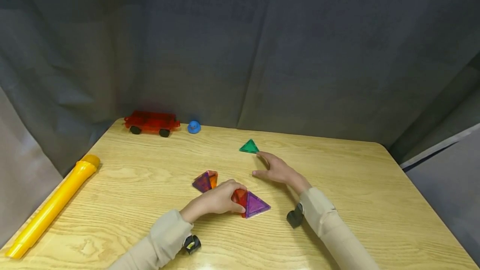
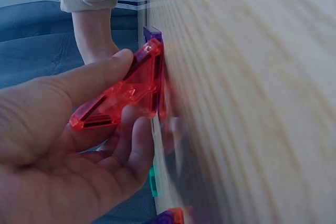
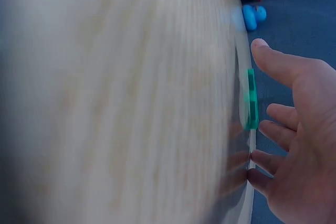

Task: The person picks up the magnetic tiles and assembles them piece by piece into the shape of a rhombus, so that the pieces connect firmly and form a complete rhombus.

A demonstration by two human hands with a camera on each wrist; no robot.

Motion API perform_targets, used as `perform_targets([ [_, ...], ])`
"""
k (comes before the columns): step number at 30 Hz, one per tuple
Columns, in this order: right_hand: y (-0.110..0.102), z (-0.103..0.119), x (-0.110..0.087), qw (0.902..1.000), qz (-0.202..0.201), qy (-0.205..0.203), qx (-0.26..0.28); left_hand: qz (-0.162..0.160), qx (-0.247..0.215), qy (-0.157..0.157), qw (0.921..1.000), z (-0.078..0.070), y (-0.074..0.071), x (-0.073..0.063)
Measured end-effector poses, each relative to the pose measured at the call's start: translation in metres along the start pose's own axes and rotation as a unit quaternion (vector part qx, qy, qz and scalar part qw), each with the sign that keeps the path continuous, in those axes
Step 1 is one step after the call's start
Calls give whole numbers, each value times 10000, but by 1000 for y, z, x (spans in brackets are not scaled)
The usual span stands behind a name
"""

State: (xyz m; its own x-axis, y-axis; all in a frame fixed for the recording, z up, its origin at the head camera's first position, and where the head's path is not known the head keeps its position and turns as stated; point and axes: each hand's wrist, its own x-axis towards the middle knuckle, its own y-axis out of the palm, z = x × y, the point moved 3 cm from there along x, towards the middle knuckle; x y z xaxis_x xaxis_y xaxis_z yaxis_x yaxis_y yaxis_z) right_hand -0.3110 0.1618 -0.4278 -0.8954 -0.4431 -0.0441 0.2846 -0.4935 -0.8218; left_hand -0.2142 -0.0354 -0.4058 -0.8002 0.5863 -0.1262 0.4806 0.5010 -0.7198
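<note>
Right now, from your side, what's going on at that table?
A person's left hand grips a red piece beside a purple triangle. The right hand holds nothing and is next to a green triangle; whether it touches is unclear. Purple and orange pieces lie by the left hand, while a red wheeled toy stands at the back.

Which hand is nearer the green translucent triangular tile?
Right. The right hand is immediately beside the green tile, contact unclear; the left hand is farther, lower left in the head view, holding a red translucent piece.
</note>
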Motion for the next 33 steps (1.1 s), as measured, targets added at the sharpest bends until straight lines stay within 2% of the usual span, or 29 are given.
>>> perform_targets([
  [8, -2, -1, 4, 9999, 70, -31, -100, 12, 35, -55, 10000, 0, 1, 1],
  [14, -4, 3, -1, 9996, 101, -49, -274, -21, 46, -5, 10000, 0, -1, 2],
  [22, -5, 4, -22, 9997, 133, -73, -179, -26, 48, 16, 10000, 2, 0, 1],
  [33, -8, -2, -62, 9999, 72, -73, 23, 19, -30, -44, 10000, 2, 0, -2],
])
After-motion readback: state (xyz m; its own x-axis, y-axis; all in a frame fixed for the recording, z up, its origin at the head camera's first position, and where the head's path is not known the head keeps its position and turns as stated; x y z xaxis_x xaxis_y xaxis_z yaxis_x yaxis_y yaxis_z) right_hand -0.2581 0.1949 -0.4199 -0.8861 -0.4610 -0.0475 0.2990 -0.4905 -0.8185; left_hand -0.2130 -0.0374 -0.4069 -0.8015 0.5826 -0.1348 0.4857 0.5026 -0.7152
